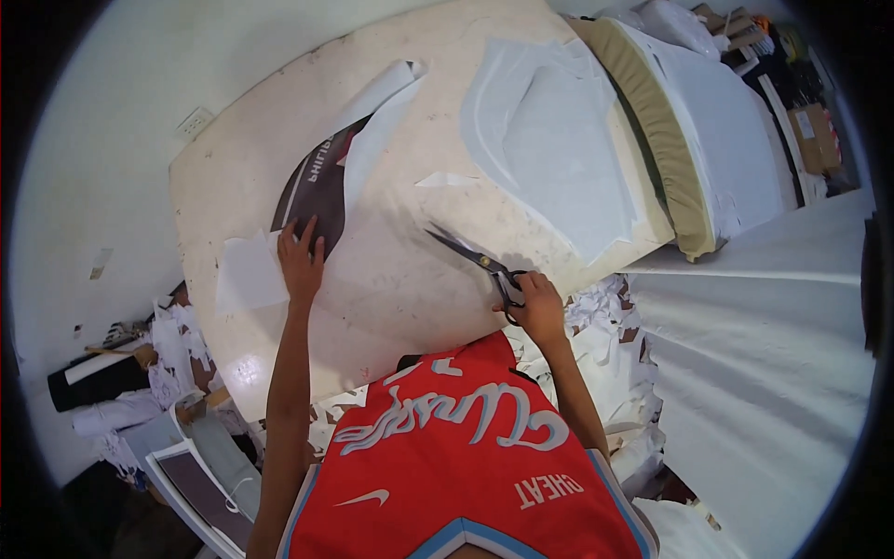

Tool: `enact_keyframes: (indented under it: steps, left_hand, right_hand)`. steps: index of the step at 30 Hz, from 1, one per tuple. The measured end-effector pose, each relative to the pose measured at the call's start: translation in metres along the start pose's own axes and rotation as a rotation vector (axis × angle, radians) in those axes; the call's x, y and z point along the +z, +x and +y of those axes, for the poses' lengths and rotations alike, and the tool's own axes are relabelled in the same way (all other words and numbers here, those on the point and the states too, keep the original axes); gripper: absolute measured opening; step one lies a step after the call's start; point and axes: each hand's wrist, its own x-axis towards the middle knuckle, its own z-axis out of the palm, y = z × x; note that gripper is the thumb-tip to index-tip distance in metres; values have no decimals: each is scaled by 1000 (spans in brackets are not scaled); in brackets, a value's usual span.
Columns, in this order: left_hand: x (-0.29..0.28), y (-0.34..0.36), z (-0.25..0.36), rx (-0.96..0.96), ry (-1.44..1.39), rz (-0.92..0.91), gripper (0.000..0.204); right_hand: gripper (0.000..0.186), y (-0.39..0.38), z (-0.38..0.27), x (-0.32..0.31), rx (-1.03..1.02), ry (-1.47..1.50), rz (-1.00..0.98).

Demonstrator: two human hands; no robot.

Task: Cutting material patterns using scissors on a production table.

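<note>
My left hand [302, 261] lies with spread fingers on the lower end of a curved dark printed sheet [303, 191], which has white paper [382, 102] curling along its right side and top. My right hand [540, 303] grips the handles of black scissors [480, 259] near the table's front edge, blades pointing up and left over the bare top. To the right on the pale worktable [363, 298] lies a large curved white paper piece [559, 149]. A plain white sheet [251, 275] sits left of my left hand, and a small white scrap [447, 180] lies in the middle.
Along the table's right side stands a padded stack [726, 140] with boxes [812, 140] and bundles behind. White fabric [754, 354] hangs at right. Heaps of paper offcuts [615, 401] surround my body below the table. Rolls [102, 377] and a grey framed object [196, 466] are at lower left.
</note>
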Motion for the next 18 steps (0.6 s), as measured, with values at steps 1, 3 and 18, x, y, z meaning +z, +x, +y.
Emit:
enact_keyframes:
  steps: [1,3,18]
  left_hand:
    - [-2,0,-5,-6,-12,10,39]
    - [0,-1,-6,2,-44,15,39]
    - [-4,-6,-8,11,-22,140,35]
  right_hand:
    - [52,1,3,2,-17,-13,15]
    - [51,1,5,12,-40,18,64]
    - [41,-5,-17,28,106,36,-62]
